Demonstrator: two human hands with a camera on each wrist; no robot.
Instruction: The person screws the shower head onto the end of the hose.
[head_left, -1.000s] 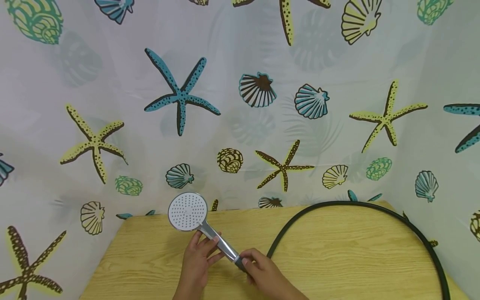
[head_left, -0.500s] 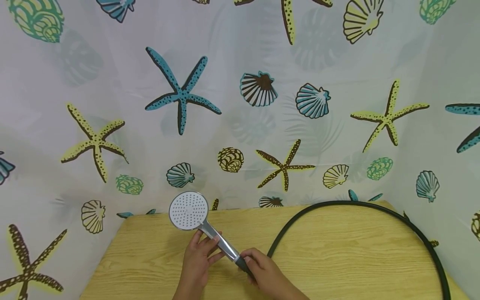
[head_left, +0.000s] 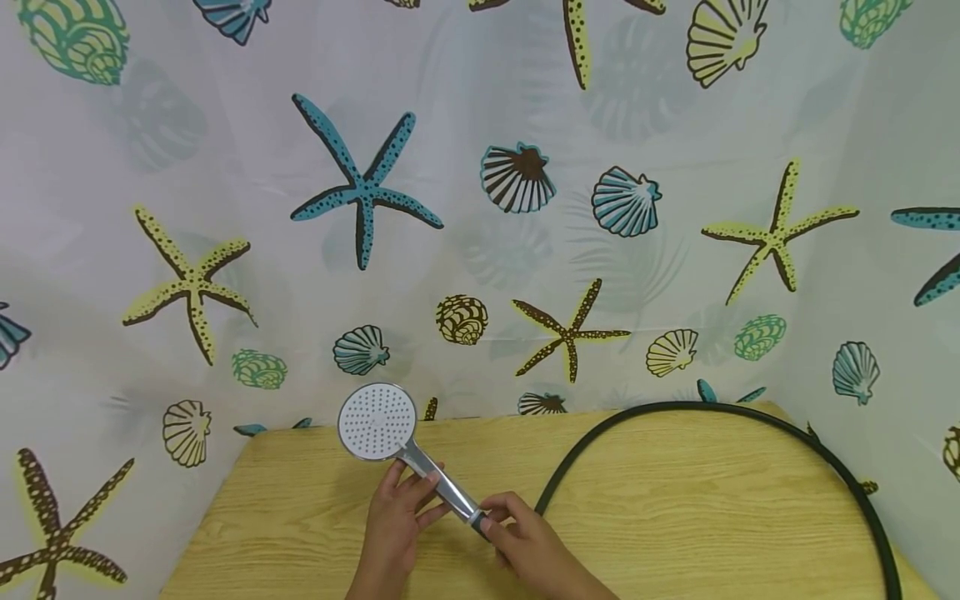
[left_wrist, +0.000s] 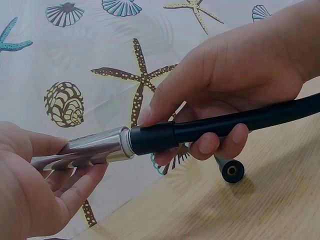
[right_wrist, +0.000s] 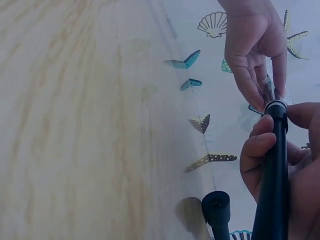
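A chrome handheld shower head (head_left: 377,422) with a white spray face is tilted, its face up and to the left. My left hand (head_left: 392,523) holds its handle (left_wrist: 85,150), thumb on one side and fingers on the other. At the handle's lower end sits the black connector (left_wrist: 152,140) of a black hose (head_left: 832,458). My right hand (head_left: 528,537) grips this connector, thumb and fingers curled round it and the hose. A narrow pale ring shows between chrome and black in the left wrist view. How deep the connector is seated cannot be seen.
The hose arcs over the light wooden table (head_left: 315,500) to the right. Its other end (left_wrist: 232,171), a black fitting with a brass-coloured hole, lies on the table. A white curtain (head_left: 450,250) printed with starfish and shells stands behind and at both sides.
My right thumb and fingers slid down the black connector, then back up towards the handle's end. The shower head and my left hand have stayed nearly still.
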